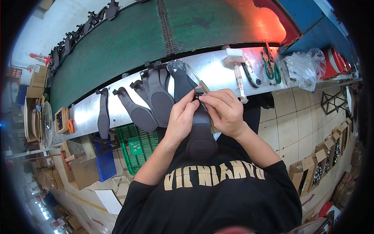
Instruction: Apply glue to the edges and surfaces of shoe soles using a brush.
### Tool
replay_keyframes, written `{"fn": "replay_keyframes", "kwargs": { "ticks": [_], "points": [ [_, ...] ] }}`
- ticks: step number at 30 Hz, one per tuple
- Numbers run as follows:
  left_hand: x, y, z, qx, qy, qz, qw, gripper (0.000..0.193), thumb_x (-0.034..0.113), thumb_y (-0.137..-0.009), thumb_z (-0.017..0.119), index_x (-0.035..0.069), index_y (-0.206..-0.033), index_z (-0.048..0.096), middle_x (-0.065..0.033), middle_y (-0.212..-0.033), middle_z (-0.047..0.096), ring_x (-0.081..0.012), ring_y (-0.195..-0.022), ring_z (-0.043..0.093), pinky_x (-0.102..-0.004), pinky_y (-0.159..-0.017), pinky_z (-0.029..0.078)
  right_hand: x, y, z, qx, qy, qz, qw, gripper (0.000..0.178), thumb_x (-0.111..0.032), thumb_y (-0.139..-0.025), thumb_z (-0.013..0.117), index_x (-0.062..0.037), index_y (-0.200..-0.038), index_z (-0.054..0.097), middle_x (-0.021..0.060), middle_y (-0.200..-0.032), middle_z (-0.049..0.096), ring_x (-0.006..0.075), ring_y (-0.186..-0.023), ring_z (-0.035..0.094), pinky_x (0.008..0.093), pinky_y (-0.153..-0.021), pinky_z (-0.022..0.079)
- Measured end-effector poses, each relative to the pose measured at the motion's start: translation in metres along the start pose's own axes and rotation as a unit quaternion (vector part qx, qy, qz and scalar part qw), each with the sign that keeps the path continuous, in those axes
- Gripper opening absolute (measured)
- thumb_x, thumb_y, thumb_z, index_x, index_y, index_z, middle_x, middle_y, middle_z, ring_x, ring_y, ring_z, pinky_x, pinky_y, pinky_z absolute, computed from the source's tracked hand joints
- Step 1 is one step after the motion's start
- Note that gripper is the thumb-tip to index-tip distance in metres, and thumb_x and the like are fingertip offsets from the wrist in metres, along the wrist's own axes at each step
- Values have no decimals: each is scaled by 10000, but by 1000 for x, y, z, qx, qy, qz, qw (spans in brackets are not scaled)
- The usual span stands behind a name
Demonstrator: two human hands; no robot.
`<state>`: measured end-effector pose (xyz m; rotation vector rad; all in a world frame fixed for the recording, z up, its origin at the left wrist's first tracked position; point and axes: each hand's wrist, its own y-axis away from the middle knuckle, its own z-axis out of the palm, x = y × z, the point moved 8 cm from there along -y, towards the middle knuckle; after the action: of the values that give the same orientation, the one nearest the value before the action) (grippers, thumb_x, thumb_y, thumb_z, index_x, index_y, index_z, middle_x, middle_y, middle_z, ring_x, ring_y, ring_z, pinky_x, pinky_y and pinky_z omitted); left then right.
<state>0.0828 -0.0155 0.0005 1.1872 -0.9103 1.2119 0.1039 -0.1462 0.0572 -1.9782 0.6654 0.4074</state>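
Note:
In front of my chest I hold a dark grey, paddle-shaped part (201, 136), its wide rounded end toward me and its narrow end pointing away. My left hand (181, 119) pinches the narrow end from the left. From the other side the fingers of my right hand (226, 111) close on a small black buckle-like piece (198, 93) at that tip. Fine detail between the fingertips is hidden. Just beyond them lies a thin tool with a tan handle (203, 85), beside a black piece with a scuffed, whitish end (178, 70).
Similar paddle parts (141, 115) lie on the metal ledge (83, 113) to the left. A syringe (239, 78), utility knife (252, 74), green-handled scissors (272, 68) and plastic bag (306, 66) lie right. Beyond runs a green conveyor belt (117, 50); below stands a green crate (134, 146).

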Motion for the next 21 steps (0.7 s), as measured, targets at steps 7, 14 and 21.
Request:
{"fn": "replay_keyframes", "kwargs": {
  "ticks": [7,14,21],
  "points": [
    [0,5,-3,-1,-18,9,1000,414,96,-993,439,-86,-1359,503,-69,-1191,626,-95,-1079,536,-225,-965,406,4,5,4,1,-53,14,999,279,72,-737,713,-45,-990,713,101,-949,697,268,-834,648,340,-748,514],
    [-2,4,-3,-8,-26,12,1000,418,101,-1005,421,-81,-1373,496,-72,-1203,623,-100,-1088,536,-229,-975,400,3,-1,-1,-7,-49,17,999,267,45,-714,725,-53,-961,707,95,-908,679,269,-818,630,345,-729,502],
    [-2,6,-3,8,-21,15,1000,409,97,-1011,419,-77,-1372,505,-69,-1200,613,-91,-1079,530,-231,-980,395,8,-5,1,-44,-79,62,994,201,-6,-729,742,-47,-923,708,96,-874,680,264,-787,610,339,-709,491]
  ]
}}
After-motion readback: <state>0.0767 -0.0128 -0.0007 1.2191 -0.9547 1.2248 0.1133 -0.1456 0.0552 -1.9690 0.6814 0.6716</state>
